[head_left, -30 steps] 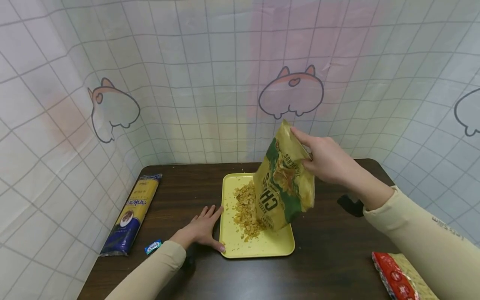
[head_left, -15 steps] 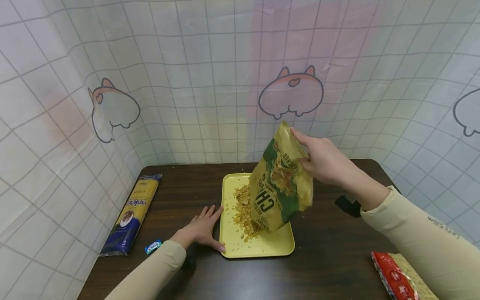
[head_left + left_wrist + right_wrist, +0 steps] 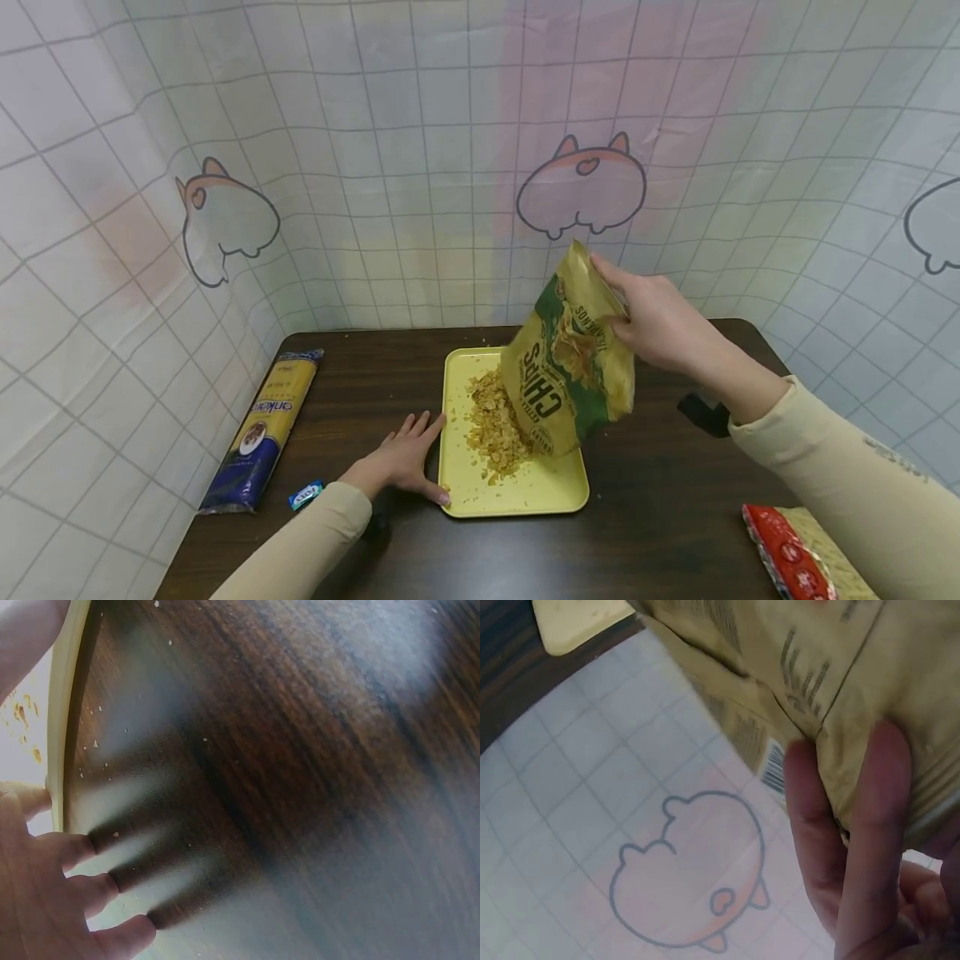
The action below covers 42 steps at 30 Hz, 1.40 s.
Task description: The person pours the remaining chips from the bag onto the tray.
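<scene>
Dark wood-grain worktop [image 3: 660, 500] carries everything. Flat yellow plastic tray [image 3: 517, 500] sits mid-worktop, under the right grip [image 3: 660, 325]. Green-and-gold foil chip bag [image 3: 570, 367] is upended, tilted, mouth down over the tray; the right grip's fingers [image 3: 840, 847] are clamped on its upper end. Pile of broken golden chips [image 3: 495, 425] lies on the tray just left of the bag's mouth. Left grip [image 3: 405, 458] rests flat on the worktop, fingers spread apart, thumb touching the tray's left rim. Well left of it: long yellow-blue spaghetti pack [image 3: 262, 429] and a small blue candy wrapper [image 3: 306, 495]. Red patterned packet [image 3: 787, 554] lies near the right forearm. Judged: most chips look out; whether any remain inside the bag is hidden.
</scene>
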### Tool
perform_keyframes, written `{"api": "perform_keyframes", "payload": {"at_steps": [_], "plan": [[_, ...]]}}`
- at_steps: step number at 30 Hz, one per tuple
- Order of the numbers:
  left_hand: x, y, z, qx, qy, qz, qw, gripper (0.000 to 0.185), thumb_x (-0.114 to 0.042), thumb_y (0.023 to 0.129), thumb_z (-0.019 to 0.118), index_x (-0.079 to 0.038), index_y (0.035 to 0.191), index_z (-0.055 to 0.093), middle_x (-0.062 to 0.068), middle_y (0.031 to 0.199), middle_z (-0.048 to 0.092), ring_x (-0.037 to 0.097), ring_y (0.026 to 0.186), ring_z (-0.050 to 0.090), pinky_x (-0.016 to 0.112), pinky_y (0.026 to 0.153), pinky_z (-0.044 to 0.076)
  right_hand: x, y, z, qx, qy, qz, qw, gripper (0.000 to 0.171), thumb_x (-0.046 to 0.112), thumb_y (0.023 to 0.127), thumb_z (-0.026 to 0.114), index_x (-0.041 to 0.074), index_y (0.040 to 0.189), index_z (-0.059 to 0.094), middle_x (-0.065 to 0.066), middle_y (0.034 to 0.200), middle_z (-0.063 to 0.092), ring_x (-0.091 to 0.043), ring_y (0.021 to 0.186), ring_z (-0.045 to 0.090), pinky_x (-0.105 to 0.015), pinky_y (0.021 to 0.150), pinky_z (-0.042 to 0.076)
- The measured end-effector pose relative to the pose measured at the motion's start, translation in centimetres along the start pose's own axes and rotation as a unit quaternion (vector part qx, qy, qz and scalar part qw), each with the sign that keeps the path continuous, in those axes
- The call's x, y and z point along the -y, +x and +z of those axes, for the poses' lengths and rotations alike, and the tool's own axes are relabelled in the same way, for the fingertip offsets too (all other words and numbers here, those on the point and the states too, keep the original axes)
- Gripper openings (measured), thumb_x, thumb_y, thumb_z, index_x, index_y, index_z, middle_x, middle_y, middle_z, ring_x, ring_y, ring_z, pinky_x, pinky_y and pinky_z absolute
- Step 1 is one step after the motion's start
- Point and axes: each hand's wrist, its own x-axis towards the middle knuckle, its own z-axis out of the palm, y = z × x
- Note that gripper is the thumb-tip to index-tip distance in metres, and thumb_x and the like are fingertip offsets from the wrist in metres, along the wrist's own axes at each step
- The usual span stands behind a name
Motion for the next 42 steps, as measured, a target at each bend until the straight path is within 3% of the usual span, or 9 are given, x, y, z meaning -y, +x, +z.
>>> {"api": "perform_keyframes", "payload": {"at_steps": [4, 7, 11, 15, 19, 26, 29, 35, 42], "plan": [[0.0, 0.0, 0.0, -0.001, -0.001, 0.002, 1.0000, 0.133, -0.059, 0.066, 0.091, -0.014, 0.166, 0.017, 0.024, 0.170, 0.014, 0.048, 0.157, 0.011, 0.070, 0.119, 0.021, -1.3, -0.3, -0.2, -0.003, 0.035, 0.027, 0.999, 0.081, -0.003, 0.094, 0.058, 0.006, 0.164, 0.018, -0.030, 0.117, 0.068, -0.016, 0.045, 0.037, -0.030, 0.049, 0.037], [0.1, 0.0, 0.1, -0.002, -0.002, 0.004, 1.0000, 0.132, -0.060, 0.066, 0.091, -0.015, 0.166, 0.017, 0.024, 0.170, 0.014, 0.048, 0.157, 0.012, 0.069, 0.119, 0.022, -3.5, -0.9, 0.0, -0.005, 0.100, 0.069, 0.993, 0.084, 0.005, 0.098, 0.058, 0.009, 0.165, 0.009, -0.033, 0.160, 0.033, -0.035, 0.065, 0.065, -0.029, 0.052, 0.047], [0.1, -0.1, 0.1, -0.002, 0.000, 0.005, 1.0000, 0.133, -0.060, 0.066, 0.091, -0.014, 0.166, 0.017, 0.024, 0.170, 0.014, 0.048, 0.157, 0.012, 0.069, 0.119, 0.022, -7.4, -2.5, 1.6, -0.028, 0.194, 0.130, 0.972, 0.088, 0.016, 0.103, 0.059, 0.009, 0.165, -0.003, -0.034, 0.162, 0.025, -0.052, 0.122, 0.059, -0.016, 0.069, 0.052], [0.0, -0.1, 0.0, -0.004, 0.002, 0.005, 1.0000, 0.133, -0.060, 0.066, 0.091, -0.014, 0.166, 0.017, 0.024, 0.170, 0.014, 0.048, 0.157, 0.012, 0.069, 0.119, 0.022, -11.0, -4.6, 4.6, -0.082, 0.271, 0.180, 0.942, 0.088, 0.020, 0.105, 0.057, 0.007, 0.163, -0.007, -0.033, 0.162, 0.025, -0.031, 0.118, 0.067, -0.011, 0.070, 0.053], [-0.1, -0.2, -0.1, -0.006, 0.004, 0.005, 1.0000, 0.133, -0.060, 0.066, 0.091, -0.015, 0.166, 0.016, 0.024, 0.170, 0.014, 0.048, 0.157, 0.011, 0.069, 0.119, 0.022, -13.4, -6.3, 7.7, -0.136, 0.326, 0.251, 0.901, 0.087, 0.021, 0.105, 0.055, 0.007, 0.163, -0.008, -0.026, 0.167, 0.018, -0.016, 0.117, 0.067, -0.014, 0.068, 0.056], [-0.1, -0.1, 0.0, -0.002, 0.002, 0.004, 1.0000, 0.133, -0.061, 0.066, 0.091, -0.014, 0.166, 0.015, 0.024, 0.170, 0.014, 0.048, 0.157, 0.012, 0.069, 0.119, 0.022, -14.8, -7.9, 12.7, -0.285, 0.486, 0.366, 0.741, 0.082, 0.000, 0.100, 0.057, 0.021, 0.166, 0.014, -0.010, 0.169, 0.028, -0.015, 0.131, 0.056, -0.008, 0.070, 0.053], [0.0, -0.2, 0.1, -0.001, -0.001, 0.005, 1.0000, 0.133, -0.060, 0.066, 0.091, -0.015, 0.166, 0.015, 0.024, 0.170, 0.013, 0.048, 0.157, 0.011, 0.070, 0.119, 0.022, -14.8, -8.9, 14.8, -0.345, 0.508, 0.377, 0.694, 0.079, -0.003, 0.099, 0.056, 0.019, 0.165, 0.019, -0.010, 0.167, 0.031, -0.015, 0.137, 0.051, -0.004, 0.072, 0.050], [0.1, -0.2, 0.1, 0.000, -0.003, 0.007, 1.0000, 0.133, -0.060, 0.066, 0.091, -0.015, 0.166, 0.015, 0.024, 0.170, 0.013, 0.048, 0.157, 0.010, 0.070, 0.119, 0.021, -14.1, -10.4, 18.7, -0.393, 0.491, 0.411, 0.660, 0.069, 0.003, 0.100, 0.059, 0.011, 0.161, 0.028, -0.011, 0.140, 0.056, 0.004, 0.082, 0.066, -0.012, 0.055, 0.051], [0.1, 0.0, 0.2, -0.003, -0.001, 0.006, 1.0000, 0.133, -0.061, 0.066, 0.091, -0.015, 0.166, 0.016, 0.024, 0.170, 0.014, 0.048, 0.157, 0.011, 0.070, 0.118, 0.022, -13.2, -11.6, 21.0, -0.270, 0.536, 0.475, 0.644, 0.072, 0.021, 0.105, 0.056, 0.002, 0.162, 0.017, -0.002, 0.126, 0.050, 0.012, 0.075, 0.062, -0.014, 0.072, 0.057]]}}
